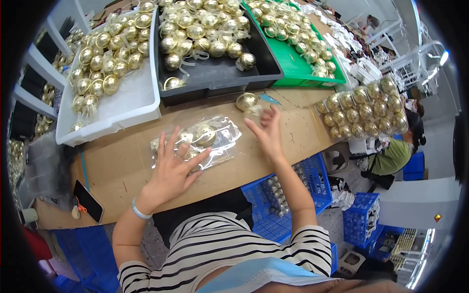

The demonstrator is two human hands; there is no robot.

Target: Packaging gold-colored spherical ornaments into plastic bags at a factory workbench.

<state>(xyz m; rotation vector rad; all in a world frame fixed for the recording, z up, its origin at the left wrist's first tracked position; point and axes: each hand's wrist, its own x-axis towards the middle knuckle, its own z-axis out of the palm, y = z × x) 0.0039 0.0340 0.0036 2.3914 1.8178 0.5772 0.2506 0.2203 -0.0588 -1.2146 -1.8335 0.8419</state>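
Note:
A clear plastic pack (227, 128) with several gold ball ornaments (204, 135) inside lies on the brown work surface in front of me. My left hand (168, 168) rests on its left part, fingers spread. To the right, my right hand (268, 134) hovers with thumb and fingers apart, just beside a single loose gold ball ornament (246, 101). That ball has a pale sheer ribbon hanging from it toward my fingers, and I see no grip on it.
White (108, 128), black (215, 88) and green (298, 77) trays of gold balls line the far side. Stacked clear packs (364, 108) stand at right. A phone (89, 201) lies left. Below the table edge is a blue crate (266, 225). A person in green (398, 158) is beyond.

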